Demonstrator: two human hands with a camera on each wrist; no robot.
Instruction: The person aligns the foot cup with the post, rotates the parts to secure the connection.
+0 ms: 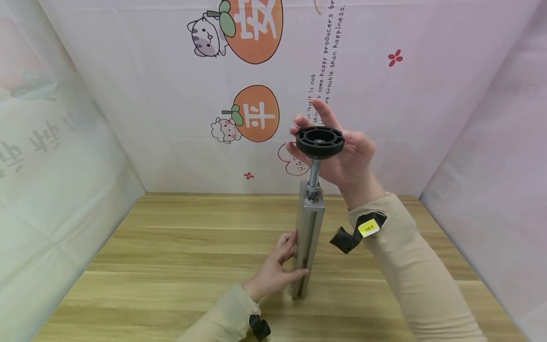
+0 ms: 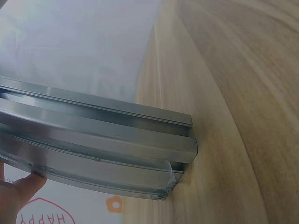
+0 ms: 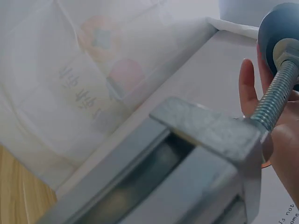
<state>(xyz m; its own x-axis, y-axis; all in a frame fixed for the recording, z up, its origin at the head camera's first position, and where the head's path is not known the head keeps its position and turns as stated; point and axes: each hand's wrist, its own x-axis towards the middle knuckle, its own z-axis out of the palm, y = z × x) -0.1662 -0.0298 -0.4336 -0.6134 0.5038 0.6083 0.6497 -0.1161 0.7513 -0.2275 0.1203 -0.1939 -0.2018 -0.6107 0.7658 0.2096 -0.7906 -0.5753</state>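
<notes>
A silver aluminium profile (image 1: 308,237) stands upright on the wooden table, its slotted sides and lower end (image 2: 180,149) showing large in the left wrist view. From its top end plate (image 3: 210,128) rises a threaded rod (image 1: 314,175) with a nut, topped by a round black leveling foot (image 1: 319,149). My left hand (image 1: 273,270) grips the lower part of the profile, thumb on the near side, fingers behind it. Up at the leveling foot, my right hand (image 1: 350,161) has its thumb at the rim and fingers round the far side, one finger pointing upward.
Printed white cloth walls (image 1: 171,118) enclose the wooden table (image 1: 192,247) at the back and both sides. Each wrist wears a black camera mount; the right one (image 1: 346,240) bears a yellow label and hangs close beside the profile.
</notes>
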